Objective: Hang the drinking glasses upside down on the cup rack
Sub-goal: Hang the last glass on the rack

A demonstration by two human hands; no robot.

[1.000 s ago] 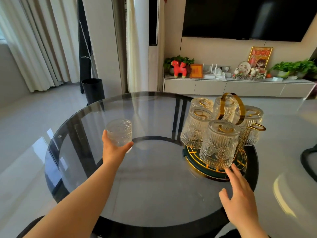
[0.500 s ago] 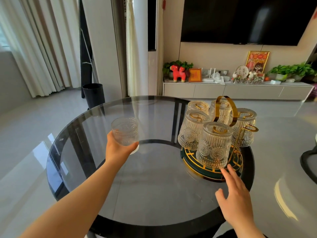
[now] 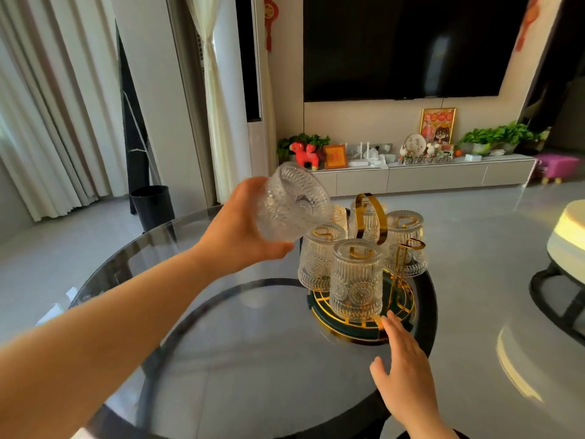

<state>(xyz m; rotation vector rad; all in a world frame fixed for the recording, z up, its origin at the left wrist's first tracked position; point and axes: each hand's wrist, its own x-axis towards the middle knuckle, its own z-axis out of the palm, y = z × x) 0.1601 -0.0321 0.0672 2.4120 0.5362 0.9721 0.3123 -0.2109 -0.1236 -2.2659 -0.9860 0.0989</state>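
Note:
My left hand (image 3: 243,229) grips a ribbed clear drinking glass (image 3: 292,202), lifted in the air and tilted on its side just left of and above the cup rack. The gold cup rack (image 3: 370,213) stands on a round dark green and gold base (image 3: 319,307) on the right part of the glass table. Several ribbed glasses hang upside down on its pegs, the nearest one (image 3: 356,280) at the front. One gold peg (image 3: 411,248) on the right side is bare. My right hand (image 3: 403,365) is open, fingertips touching the base's front rim.
The round glass table (image 3: 221,359) has a dark rim and frame beneath. A black bin (image 3: 153,205) stands on the floor behind it at left. Another round table (image 3: 566,248) is at the right edge. A low TV cabinet lines the back wall.
My left hand has raised the glass off the table, carried it right toward the rack and tipped it sideways. My right hand stays at the base's front rim.

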